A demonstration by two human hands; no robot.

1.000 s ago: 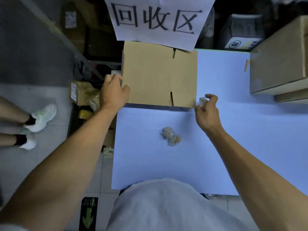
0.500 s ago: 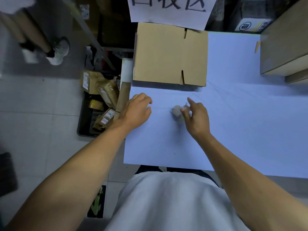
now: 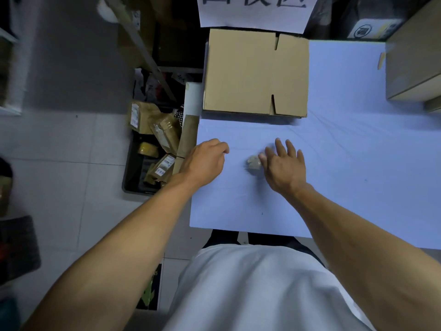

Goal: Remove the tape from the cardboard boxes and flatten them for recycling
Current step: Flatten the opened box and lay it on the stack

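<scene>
The right hand (image 3: pixel 285 167) is lying spread out, touching the tape ball (image 3: pixel 254 163). The left hand (image 3: pixel 205 162) is curling loosely near the worktop's (image 3: pixel 358 163) left edge, holding nothing. The box (image 3: pixel 255 72) is lying flat at the far edge.

A stockroom or warehouse packing area, seen from above. A pale blue tabletop (image 3: pixel 346 163) carries a flattened cardboard box (image 3: pixel 255 72), with a further carton (image 3: pixel 415 58) at its right edge. A white paper sign (image 3: pixel 255 13) printed with large black characters hangs over the tabletop's far end. On the grey tiled floor (image 3: pixel 71 144) just beside the tabletop, a black bin (image 3: pixel 130 173) holds brown parcels (image 3: pixel 164 132) bearing shipping labels and a roll of yellow tape (image 3: pixel 148 148). A metal shelf frame (image 3: pixel 143 51) slants across the dim background, with more packaged goods (image 3: pixel 372 29) stacked behind.
</scene>
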